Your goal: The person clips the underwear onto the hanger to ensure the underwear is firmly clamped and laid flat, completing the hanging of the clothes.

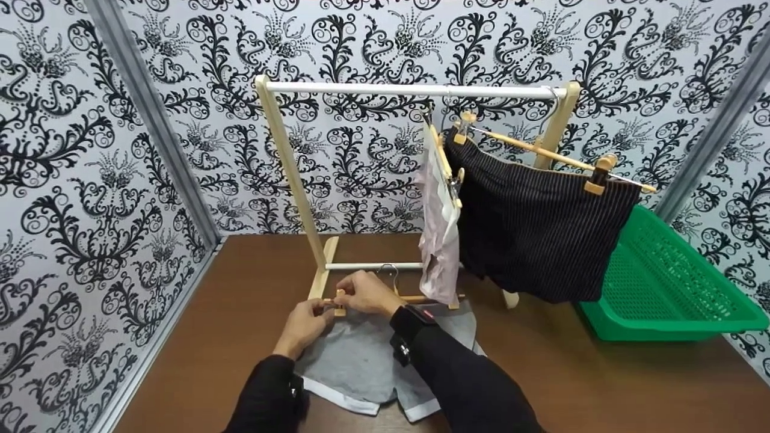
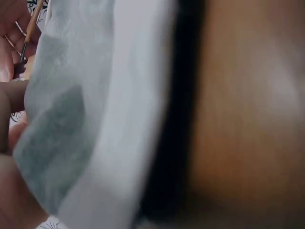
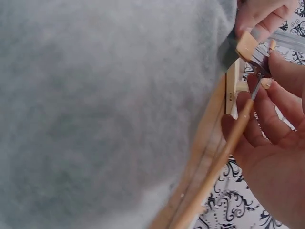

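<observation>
Grey shorts (image 1: 361, 355) with white hems lie in front of the rack, along a wooden clip hanger (image 1: 415, 298) whose metal hook stands up. My right hand (image 1: 368, 293) pinches the clip (image 1: 340, 311) at the hanger's left end, thumb on one side and fingers behind, as the right wrist view shows. At the same corner, my left hand (image 1: 302, 325) pinches the waistband edge of the shorts close beside that clip. A second clip (image 1: 453, 305) is at the waistband's right end, partly covered by a hanging pink garment.
A wooden rack with a white rail (image 1: 361, 89) stands behind my hands. From it hang a pale pink garment (image 1: 439, 252) and black striped shorts (image 1: 535, 228) on clip hangers. A green plastic basket (image 1: 668, 331) is at the right of the brown table (image 1: 228, 288).
</observation>
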`<state>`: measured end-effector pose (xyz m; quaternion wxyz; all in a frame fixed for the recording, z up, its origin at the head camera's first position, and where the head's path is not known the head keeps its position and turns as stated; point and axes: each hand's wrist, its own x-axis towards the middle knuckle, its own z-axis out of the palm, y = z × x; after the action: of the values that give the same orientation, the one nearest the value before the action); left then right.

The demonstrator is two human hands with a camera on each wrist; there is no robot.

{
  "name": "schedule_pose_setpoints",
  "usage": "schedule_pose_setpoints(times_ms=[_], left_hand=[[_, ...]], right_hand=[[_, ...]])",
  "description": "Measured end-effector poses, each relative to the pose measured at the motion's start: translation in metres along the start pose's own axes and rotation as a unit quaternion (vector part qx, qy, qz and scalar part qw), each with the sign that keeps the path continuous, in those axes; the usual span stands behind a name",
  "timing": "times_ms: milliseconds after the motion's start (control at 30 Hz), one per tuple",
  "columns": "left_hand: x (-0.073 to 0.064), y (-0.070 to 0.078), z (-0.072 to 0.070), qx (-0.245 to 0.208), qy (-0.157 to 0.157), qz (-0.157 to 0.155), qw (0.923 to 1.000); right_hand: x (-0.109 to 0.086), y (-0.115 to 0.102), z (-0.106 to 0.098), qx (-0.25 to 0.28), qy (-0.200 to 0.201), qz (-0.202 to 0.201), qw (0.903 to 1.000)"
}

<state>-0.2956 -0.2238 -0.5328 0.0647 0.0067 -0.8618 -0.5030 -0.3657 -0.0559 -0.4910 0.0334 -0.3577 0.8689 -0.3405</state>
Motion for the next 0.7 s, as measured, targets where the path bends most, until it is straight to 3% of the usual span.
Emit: schedule_pose_setpoints(times_ms=[133, 233, 400, 533, 700], left_hand=[[0.0, -0.001, -0.004, -0.059, -0.012, -0.02, 0.998], [0.0, -0.003, -0.008, -0.077, -0.02, -0.018, 0.9967], [-0.001, -0.006, -0.01, -0.089, -0.015, -0.016, 0.9958], [-0.001, -0.007, -0.008, -0.091, 0.001, -0.025, 0.9955], [0.001, -0.005, -0.005, -0.087, -0.002, -0.029, 0.9958]], right_hand=[[0.002, -0.001, -0.005, -0.004, -0.028, 0.012, 0.9995], [0.003, 0.001, -0.006, 0.037, -0.024, 0.031, 0.9986], [0.002, 0.007, -0.004, 0.102, 0.002, 0.03, 0.9943], [0.0, 0.01, -0.003, 0.106, 0.01, 0.026, 0.994], [-0.002, 0.012, -0.004, 0.107, 0.01, 0.026, 0.9938]])
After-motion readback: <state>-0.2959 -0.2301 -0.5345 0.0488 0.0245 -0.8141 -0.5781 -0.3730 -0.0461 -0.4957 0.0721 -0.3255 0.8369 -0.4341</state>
